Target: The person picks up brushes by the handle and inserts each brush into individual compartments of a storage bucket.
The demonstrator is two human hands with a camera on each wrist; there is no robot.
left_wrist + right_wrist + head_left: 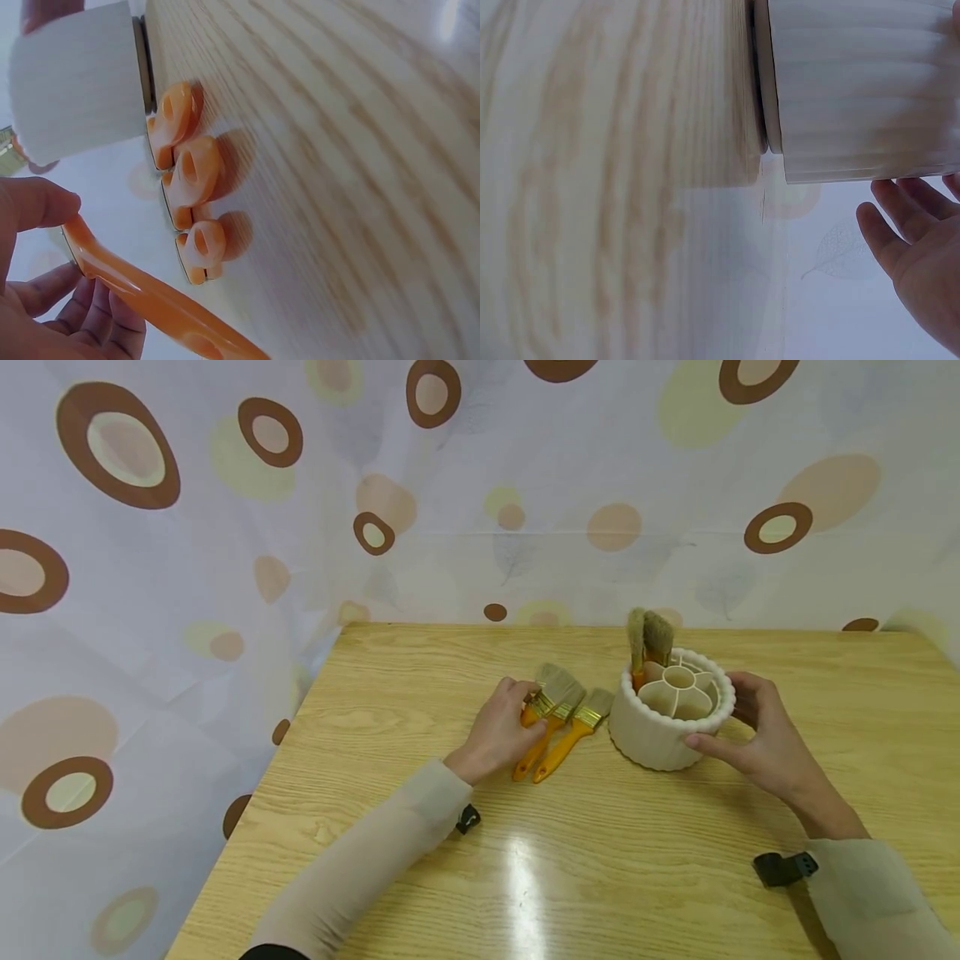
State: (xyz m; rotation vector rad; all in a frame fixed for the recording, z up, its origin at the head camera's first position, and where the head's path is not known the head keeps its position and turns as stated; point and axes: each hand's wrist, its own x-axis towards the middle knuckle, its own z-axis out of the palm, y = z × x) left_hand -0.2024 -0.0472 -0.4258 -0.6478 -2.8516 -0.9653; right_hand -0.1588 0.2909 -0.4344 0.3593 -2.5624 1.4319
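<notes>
My left hand point(501, 731) pinches a paintbrush with an orange handle point(150, 300) between thumb and fingers, low over the table. Beside it lie three other paintbrushes point(564, 752), orange-handled with pale bristles; their handle ends point toward me. To their right stands a round cream desk organizer point(652, 739) with a scalloped rim and petal-shaped compartments. Two paintbrushes point(658, 633) stand in its back left part, bristles up. My right hand point(776, 747) grips the organizer's right side, thumb at the front and fingers around the back, partly hidden in the head view.
The wood-grain table point(637, 877) runs back to a patterned cloth point(465, 568) hung behind it and along the left. Black straps with small devices sit at both wrists.
</notes>
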